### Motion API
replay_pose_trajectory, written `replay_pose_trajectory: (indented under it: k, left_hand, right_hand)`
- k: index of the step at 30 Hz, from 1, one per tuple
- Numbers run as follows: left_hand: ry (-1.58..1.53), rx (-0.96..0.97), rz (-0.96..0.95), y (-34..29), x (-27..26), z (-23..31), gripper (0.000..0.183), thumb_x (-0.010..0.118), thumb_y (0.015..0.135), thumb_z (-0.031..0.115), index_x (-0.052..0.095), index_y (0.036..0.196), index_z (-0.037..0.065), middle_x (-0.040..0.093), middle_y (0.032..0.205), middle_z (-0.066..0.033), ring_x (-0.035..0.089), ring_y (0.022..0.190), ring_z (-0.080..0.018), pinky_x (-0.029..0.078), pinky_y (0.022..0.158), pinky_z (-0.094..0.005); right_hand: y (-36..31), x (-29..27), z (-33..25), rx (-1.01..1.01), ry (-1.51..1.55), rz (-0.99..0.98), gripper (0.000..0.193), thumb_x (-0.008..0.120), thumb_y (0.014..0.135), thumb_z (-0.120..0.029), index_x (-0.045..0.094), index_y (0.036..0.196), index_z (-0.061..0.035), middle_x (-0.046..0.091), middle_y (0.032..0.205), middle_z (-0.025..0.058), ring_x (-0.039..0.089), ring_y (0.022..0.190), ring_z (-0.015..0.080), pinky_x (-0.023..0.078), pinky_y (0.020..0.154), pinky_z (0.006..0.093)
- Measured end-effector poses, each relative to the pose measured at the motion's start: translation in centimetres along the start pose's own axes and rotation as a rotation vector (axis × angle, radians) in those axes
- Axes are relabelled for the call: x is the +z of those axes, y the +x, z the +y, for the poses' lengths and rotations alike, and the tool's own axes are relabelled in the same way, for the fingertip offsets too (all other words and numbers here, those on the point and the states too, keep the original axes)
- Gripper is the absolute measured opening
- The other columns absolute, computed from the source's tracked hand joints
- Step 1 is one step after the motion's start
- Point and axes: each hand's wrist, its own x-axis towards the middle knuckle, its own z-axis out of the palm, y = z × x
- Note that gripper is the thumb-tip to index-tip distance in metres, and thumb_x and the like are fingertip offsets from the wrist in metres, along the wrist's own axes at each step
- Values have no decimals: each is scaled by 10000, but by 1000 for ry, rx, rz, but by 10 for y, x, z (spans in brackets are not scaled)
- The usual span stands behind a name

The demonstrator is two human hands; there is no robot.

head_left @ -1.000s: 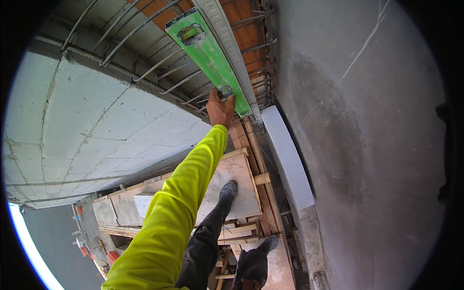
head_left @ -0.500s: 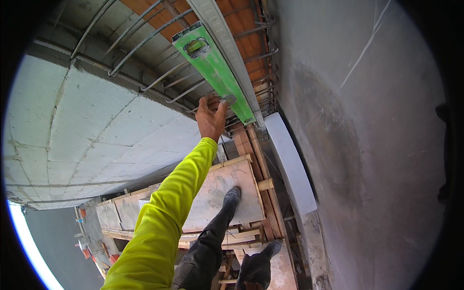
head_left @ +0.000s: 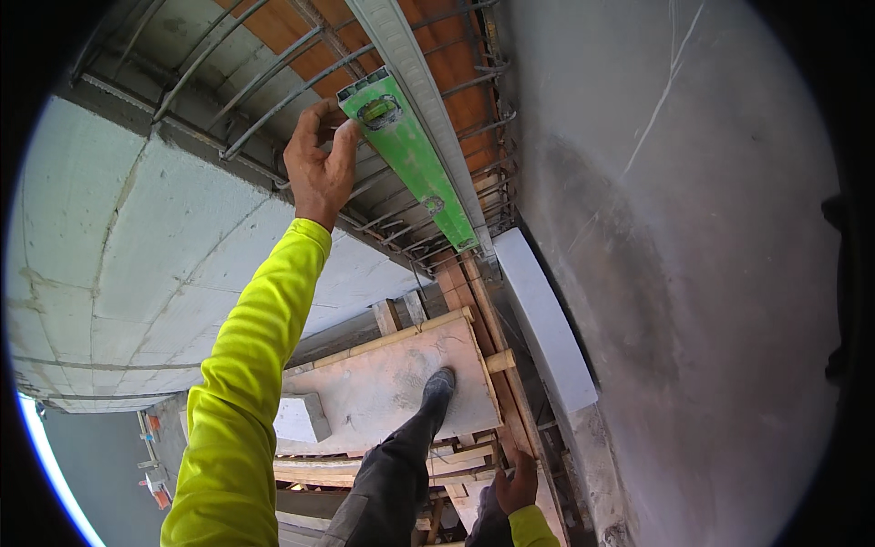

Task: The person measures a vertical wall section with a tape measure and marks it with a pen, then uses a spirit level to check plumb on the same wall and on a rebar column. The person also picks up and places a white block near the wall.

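Observation:
A green spirit level [head_left: 410,159] lies slantwise along a grey metal channel [head_left: 424,109], its vial window near the upper end. My left hand [head_left: 319,164], in a bright yellow sleeve, is at that upper end. Its thumb and curled fingers close on the level's left edge; some fingertips are hidden behind it. Low in the view, my right hand [head_left: 517,483] hangs beside my leg, above the planks. Its thumb and fingers are apart, and nothing shows in them.
Steel bars [head_left: 273,82] stick out beside a pale block wall [head_left: 182,228] on the left. A smooth grey wall [head_left: 620,255] stands at right, with a white block [head_left: 551,324] along it. My boot [head_left: 440,385] rests on a board platform [head_left: 392,383] with timber edges.
My left hand has moved from the middle of the spirit level up to its upper end. The level has shifted and tilted slightly. My right hand has come into view at the bottom.

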Motion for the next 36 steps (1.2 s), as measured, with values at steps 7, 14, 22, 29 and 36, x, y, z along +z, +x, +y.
replay_pose_trajectory:
  k: [7, 14, 22, 29, 36]
  left_hand:
    - [-206, -9, -138, 11, 7, -17, 334, 737, 904, 232, 676, 1109, -24, 722, 959, -75, 655, 876, -125, 538, 826, -294]
    - [-39, 61, -172, 11, 6, -19, 364, 777, 822, 216, 688, 1068, -37, 717, 880, -97, 669, 791, -149, 543, 769, -292]
    - [26, 96, -206, 14, 8, -28, 355, 738, 874, 205, 690, 1133, -33, 737, 995, -99, 682, 898, -154, 529, 882, -312]
    - [-65, 181, -135, 12, 12, -28, 373, 766, 803, 264, 702, 1003, -45, 684, 788, -70, 610, 688, -134, 501, 654, -299]
    - [0, 216, -59, 12, 16, -32, 410, 780, 763, 305, 713, 983, -35, 679, 772, -71, 607, 678, -142, 499, 646, -311]
  right_hand:
    - [290, 9, -69, -420, 69, 269, 758, 768, 832, -132, 375, 1467, 1, 459, 1427, 276, 446, 1333, 449, 387, 1115, 499]
    - [427, 51, -148, -589, 131, 499, 1007, 867, 746, -184, 254, 1529, -27, 333, 1527, 255, 359, 1409, 442, 337, 1154, 529]
    - [477, 94, -141, -629, 59, 666, 1121, 846, 741, -171, 118, 1583, -36, 246, 1553, 316, 305, 1426, 497, 338, 1133, 593]
    - [486, 99, -131, -644, -20, 696, 1127, 823, 747, -199, 95, 1588, -18, 251, 1549, 321, 378, 1320, 530, 369, 1057, 624]
    - [482, 89, -128, -666, -28, 628, 1155, 827, 741, -198, 70, 1593, -14, 251, 1547, 316, 378, 1314, 523, 376, 1052, 618]
